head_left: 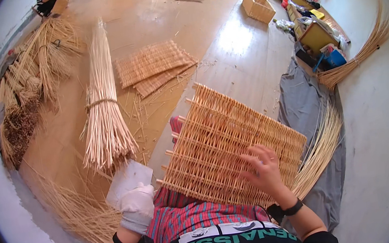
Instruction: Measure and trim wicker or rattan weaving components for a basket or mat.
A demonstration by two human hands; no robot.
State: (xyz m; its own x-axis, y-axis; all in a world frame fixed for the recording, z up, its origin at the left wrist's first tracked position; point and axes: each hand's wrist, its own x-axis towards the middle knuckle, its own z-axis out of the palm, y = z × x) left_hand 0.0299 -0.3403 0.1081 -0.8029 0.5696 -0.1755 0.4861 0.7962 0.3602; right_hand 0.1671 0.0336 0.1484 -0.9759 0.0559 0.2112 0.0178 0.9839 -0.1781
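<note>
A woven wicker panel [226, 142] lies tilted across my lap, its rod ends sticking out along the left edge. My right hand [262, 171], bare, rests spread on the panel's near right part with fingers apart. My left hand [137, 205] wears a white glove and sits curled at the panel's near left corner, beside a pale flat sheet [125, 177]; whether it grips anything I cannot tell. A red striped cloth [192, 215] covers my legs under the panel.
A tied bundle of pale rods [104, 113] stands to the left. Finished woven mats [153, 65] lie stacked on the floor ahead. Loose rods [319, 152] lie on a grey cloth [302, 102] at right. Straw heaps [27, 84] line the left; a wicker box [258, 7] sits farther off.
</note>
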